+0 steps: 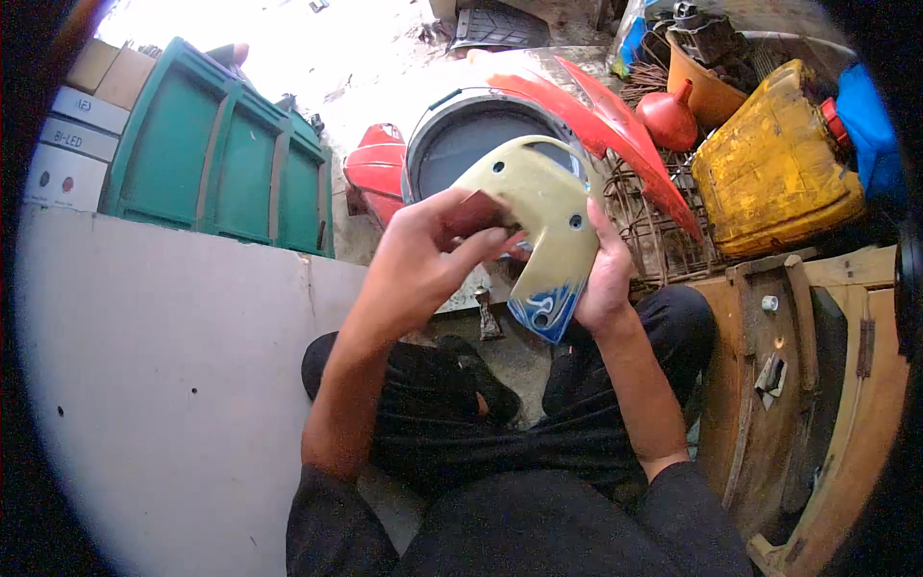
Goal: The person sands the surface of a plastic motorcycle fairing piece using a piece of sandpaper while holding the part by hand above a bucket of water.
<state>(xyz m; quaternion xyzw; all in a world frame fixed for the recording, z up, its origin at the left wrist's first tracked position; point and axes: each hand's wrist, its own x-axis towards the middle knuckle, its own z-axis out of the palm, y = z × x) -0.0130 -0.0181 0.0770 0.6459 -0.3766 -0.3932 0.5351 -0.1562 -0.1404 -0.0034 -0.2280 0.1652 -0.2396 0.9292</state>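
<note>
Above the person's bent knees, just this side of a round bucket (415,159) of dark liquid, a curved panel (550,197) is held up between two hands and hides part of the bucket's rim. The left hand (428,245) pinches a small brown, papery sheet (474,213) — some fingertips are lost behind it, and I can't tell whether the sheet touches the panel. The right hand (608,279) grips the panel's right edge, most of its fingers out of sight behind. The panel is smooth, dull cream and pierced with round holes, its lower tip blue with white marks. Beyond lie long, pointed red shells (625,123), partly covering a wire rack (663,221); near it, a scuffed yellow jerrycan (769,168). Glare washes out the ground at far left.
</note>
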